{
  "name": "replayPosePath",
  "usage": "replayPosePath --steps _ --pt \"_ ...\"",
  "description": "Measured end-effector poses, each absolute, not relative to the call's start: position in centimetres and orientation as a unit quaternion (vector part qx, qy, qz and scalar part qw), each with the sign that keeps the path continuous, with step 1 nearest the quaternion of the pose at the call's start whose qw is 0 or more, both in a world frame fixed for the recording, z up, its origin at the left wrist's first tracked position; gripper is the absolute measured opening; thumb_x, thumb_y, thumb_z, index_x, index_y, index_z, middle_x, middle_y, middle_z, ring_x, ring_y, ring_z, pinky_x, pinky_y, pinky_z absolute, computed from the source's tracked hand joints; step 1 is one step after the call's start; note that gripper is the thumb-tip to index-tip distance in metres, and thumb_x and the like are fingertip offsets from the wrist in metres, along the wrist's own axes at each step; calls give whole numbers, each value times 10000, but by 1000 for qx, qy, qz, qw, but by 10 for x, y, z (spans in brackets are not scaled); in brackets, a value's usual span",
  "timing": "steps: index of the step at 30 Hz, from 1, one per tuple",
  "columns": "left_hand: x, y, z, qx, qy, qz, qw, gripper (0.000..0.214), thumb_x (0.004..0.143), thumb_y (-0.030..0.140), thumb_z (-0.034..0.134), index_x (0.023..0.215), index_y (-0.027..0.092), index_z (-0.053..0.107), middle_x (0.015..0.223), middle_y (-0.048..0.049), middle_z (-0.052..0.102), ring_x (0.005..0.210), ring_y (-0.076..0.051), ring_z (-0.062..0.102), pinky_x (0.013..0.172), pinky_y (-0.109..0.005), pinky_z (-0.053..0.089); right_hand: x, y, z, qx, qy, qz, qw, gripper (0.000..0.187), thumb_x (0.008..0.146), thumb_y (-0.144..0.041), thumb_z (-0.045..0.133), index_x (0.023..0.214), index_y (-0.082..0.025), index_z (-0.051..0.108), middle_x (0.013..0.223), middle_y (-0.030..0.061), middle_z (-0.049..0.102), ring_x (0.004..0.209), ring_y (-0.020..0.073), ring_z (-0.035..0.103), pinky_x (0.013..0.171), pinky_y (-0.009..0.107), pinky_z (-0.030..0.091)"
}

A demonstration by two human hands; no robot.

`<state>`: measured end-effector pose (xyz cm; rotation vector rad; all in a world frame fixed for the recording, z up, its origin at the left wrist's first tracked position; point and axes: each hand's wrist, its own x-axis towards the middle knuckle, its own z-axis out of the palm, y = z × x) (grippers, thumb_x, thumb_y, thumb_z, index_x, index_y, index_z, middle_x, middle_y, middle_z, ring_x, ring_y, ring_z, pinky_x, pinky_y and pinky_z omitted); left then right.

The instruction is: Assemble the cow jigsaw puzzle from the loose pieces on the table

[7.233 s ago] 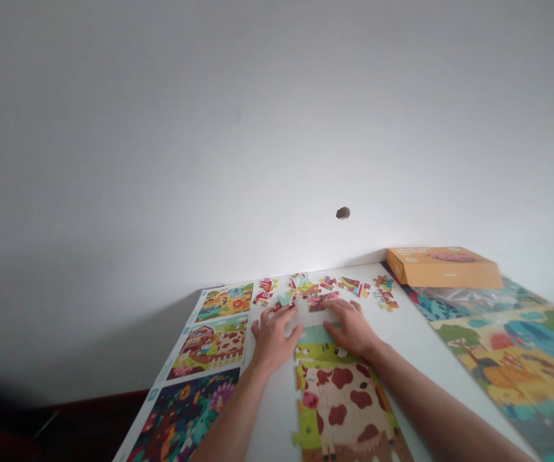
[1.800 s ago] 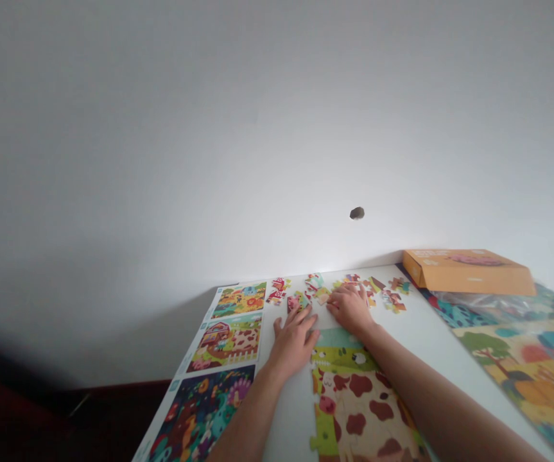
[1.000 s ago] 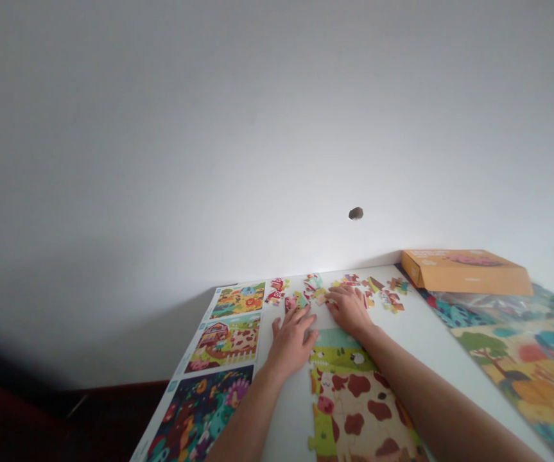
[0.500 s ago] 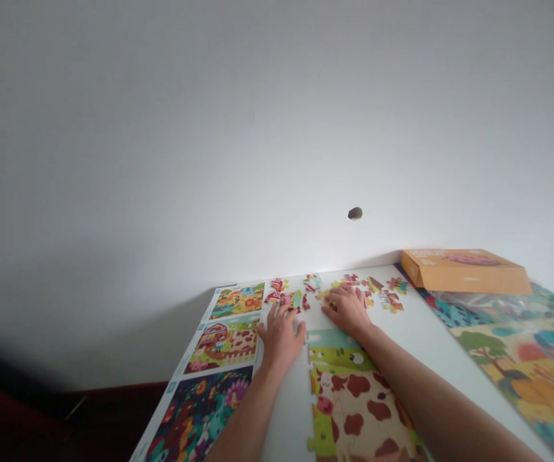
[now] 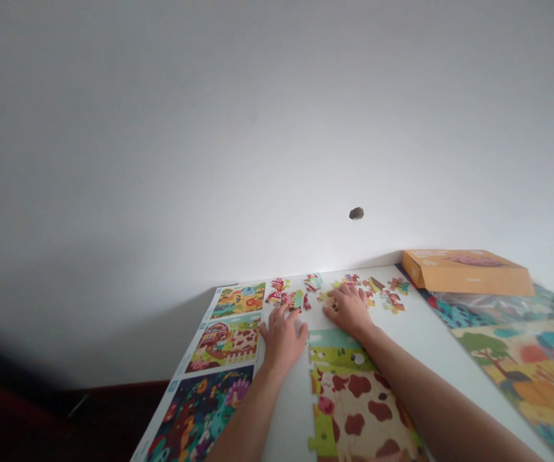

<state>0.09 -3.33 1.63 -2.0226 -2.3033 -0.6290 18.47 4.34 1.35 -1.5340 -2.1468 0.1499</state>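
Note:
Both my hands rest on a white table, just below a scatter of small jigsaw pieces in red, green and brown. My left hand lies flat with its fingers spread, the tips beside a small cluster of pieces. My right hand has slightly curled fingers touching the loose pieces near its tips. Below it lies a partly assembled cow puzzle with brown spots, and its upper edge nearly meets my right palm.
A printed sheet of puzzle pictures runs along the table's left side. An orange cardboard box stands at the far right, above a large colourful landscape puzzle and clear plastic wrap. Behind the table rises a white wall with a dark mark.
My left hand has shifted slightly left and back from the pieces since a second ago. My right hand has barely moved, and the cluster near my left fingertips shows more fully.

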Motion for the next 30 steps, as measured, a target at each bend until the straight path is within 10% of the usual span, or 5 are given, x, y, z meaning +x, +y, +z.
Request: replayPosePath --steps 30 --pt "-2 -31 12 -648 -729 -222 11 354 849 325 619 1192 286 694 1446 -103 522 1324 -318 451 1040 -565 363 185 49 1 -533 -788 42 306 360 838 -315 598 1183 -224 648 1098 123 635 1109 325 514 1064 619 242"
